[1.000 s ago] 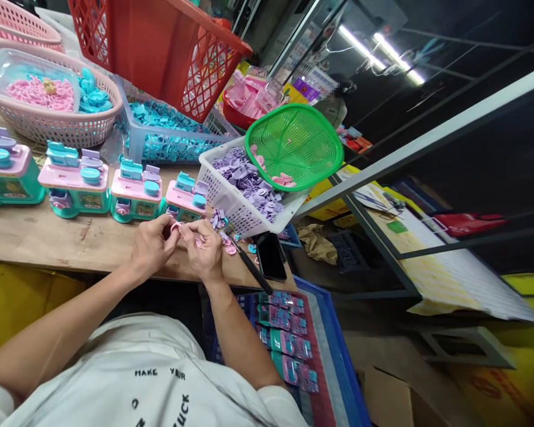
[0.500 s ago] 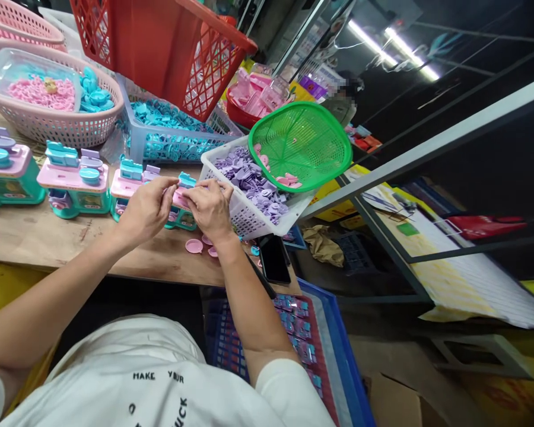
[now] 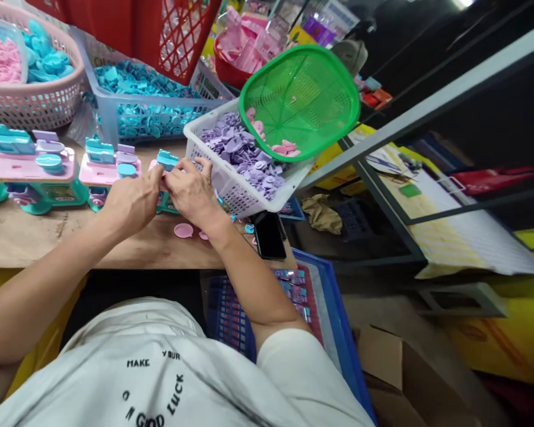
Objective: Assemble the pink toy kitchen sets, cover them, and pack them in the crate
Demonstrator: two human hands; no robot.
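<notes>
Our left hand (image 3: 133,203) and right hand (image 3: 192,191) have moved from the near side of the table (image 3: 24,240) onto the toy (image 3: 167,159) at the row's right end, so both meet at its top. Fingers are bunched together; we cannot tell what they clamp. They hide the toy's middle; the far red basket (image 3: 115,29) is cut off

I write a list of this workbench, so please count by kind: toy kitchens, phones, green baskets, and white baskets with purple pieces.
Toy kitchens: 4 (one cut off by the left edge, one partly behind the hands)
Phone: 1
Green basket: 1
White basket with purple pieces: 1
Total: 7
</notes>
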